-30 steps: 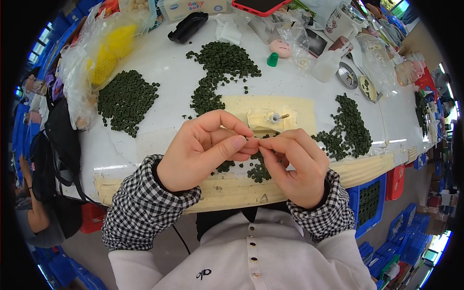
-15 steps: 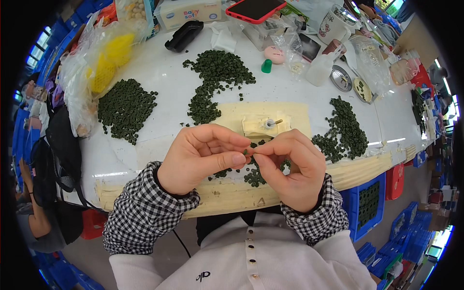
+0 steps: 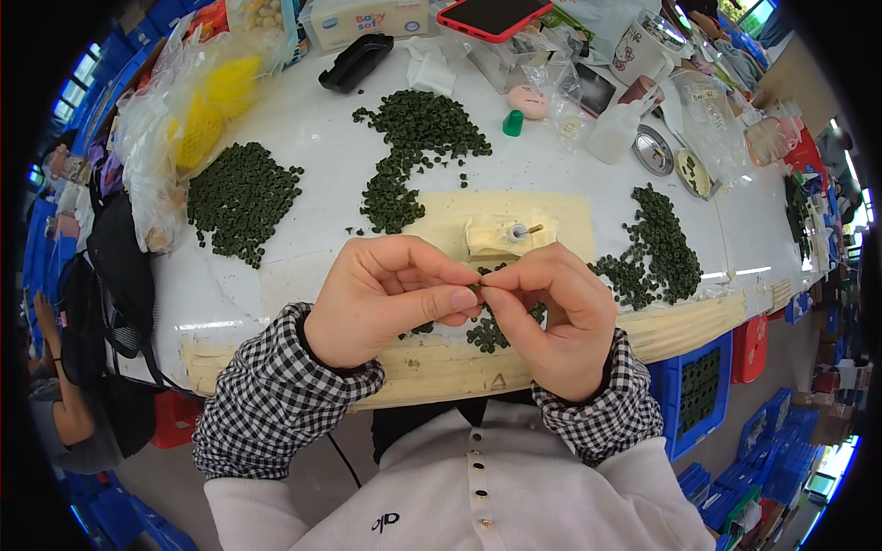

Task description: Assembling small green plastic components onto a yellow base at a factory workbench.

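Over the table's front edge, my left hand (image 3: 381,298) and my right hand (image 3: 556,317) meet fingertip to fingertip. Both are closed in a pinch on one small dark green part (image 3: 476,286), mostly hidden by the fingers. Below and behind them lie loose small green parts (image 3: 487,333), partly covered by my hands. Just beyond the fingers sits a cream, tape-wrapped block (image 3: 487,237) with a metal pin sticking out of a grey round base. Larger heaps of like parts lie at the left (image 3: 243,204), back middle (image 3: 427,126) and right (image 3: 663,243).
Along the back stand a phone in a red case (image 3: 491,16), a black holder (image 3: 356,64), a mug (image 3: 643,48) and a white bottle (image 3: 610,138). Plastic bags (image 3: 216,101) fill the left. A blue crate (image 3: 691,395) is below the front edge at right.
Both hands stay pinched together, with slight finger movement around the small green part. The view has shifted slightly; the heaps and the block look the same.
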`<state>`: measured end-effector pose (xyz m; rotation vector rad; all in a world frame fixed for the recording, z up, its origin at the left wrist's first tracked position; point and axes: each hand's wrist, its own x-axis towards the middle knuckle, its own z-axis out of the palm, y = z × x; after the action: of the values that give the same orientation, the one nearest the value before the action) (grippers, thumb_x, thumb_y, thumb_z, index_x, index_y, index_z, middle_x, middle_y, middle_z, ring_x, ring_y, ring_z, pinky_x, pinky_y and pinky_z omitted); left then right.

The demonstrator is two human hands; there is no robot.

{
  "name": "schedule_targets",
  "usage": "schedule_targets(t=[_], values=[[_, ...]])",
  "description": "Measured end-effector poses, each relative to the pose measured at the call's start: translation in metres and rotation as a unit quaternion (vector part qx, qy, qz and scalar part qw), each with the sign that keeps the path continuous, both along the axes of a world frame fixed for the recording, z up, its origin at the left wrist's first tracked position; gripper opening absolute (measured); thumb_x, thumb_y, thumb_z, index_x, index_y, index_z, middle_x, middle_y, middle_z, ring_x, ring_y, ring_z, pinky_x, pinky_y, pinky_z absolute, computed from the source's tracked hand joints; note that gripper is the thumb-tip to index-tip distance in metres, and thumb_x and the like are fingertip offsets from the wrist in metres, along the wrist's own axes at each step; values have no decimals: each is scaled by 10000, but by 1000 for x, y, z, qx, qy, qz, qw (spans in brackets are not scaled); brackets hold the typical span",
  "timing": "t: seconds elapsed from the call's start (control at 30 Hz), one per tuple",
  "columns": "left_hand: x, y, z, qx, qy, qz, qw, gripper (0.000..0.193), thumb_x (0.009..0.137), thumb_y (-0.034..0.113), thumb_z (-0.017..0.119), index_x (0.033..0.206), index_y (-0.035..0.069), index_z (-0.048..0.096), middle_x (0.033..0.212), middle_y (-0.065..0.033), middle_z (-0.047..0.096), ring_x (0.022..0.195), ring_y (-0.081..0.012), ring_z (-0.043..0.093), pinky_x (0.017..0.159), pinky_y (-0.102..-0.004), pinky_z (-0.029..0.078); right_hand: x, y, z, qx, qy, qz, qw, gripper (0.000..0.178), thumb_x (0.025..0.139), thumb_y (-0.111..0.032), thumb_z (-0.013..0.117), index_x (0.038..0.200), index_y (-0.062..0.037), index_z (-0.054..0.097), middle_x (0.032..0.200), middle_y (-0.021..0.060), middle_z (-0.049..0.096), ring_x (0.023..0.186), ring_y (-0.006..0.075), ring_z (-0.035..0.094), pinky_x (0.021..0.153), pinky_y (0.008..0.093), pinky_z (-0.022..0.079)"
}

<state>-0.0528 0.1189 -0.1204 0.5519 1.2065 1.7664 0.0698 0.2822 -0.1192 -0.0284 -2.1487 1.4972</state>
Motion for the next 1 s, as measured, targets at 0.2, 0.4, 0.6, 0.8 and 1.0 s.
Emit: schedule_targets(t=[0.2, 0.4, 0.6, 0.8, 1.0], values=[[-2, 0, -3, 3, -38, 6, 999, 113, 891, -46, 658, 1003, -30, 654, 954, -174, 718, 855, -209, 725, 759, -297, 616, 1, 0, 1, -2, 2, 8, 1000, 153, 843, 64, 687, 991, 32, 703, 915, 92, 655, 766, 122, 673, 667, 226, 547], [-1, -1, -4, -9, -5, 14, 1000, 121, 895, -31, 660, 1016, -37, 665, 951, -176, 720, 849, -215, 726, 753, -295, 618, 0, -1, -2, 12, 6, 5, 1000, 174, 840, 66, 688, 1009, 26, 709, 920, 94, 658, 779, 123, 673, 676, 224, 552], [0, 0, -4, -2, -14, 19, 1000, 124, 897, -30, 658, 1021, -34, 662, 946, -176, 720, 842, -206, 727, 749, -286, 616, 1, 1, 2, 91, 19, 4, 996, 201, 827, 74, 697, 1020, 17, 711, 911, 90, 653, 758, 128, 667, 654, 233, 542], [-3, 0, 2, -4, -75, -31, 997, 118, 887, -23, 677, 997, -26, 634, 914, -156, 719, 820, -189, 725, 739, -275, 608, 1, 5, 3, 52, 12, 36, 998, 184, 800, 79, 711, 971, 12, 703, 893, 85, 641, 734, 127, 658, 660, 236, 535], [-14, -5, -5, 24, -59, -131, 989, 119, 902, 31, 690, 997, -30, 652, 925, -114, 722, 863, -161, 713, 776, -265, 594, 2, 14, 3, -22, -25, 126, 992, 163, 792, 71, 721, 938, 2, 701, 876, 75, 631, 747, 117, 659, 645, 242, 541]])
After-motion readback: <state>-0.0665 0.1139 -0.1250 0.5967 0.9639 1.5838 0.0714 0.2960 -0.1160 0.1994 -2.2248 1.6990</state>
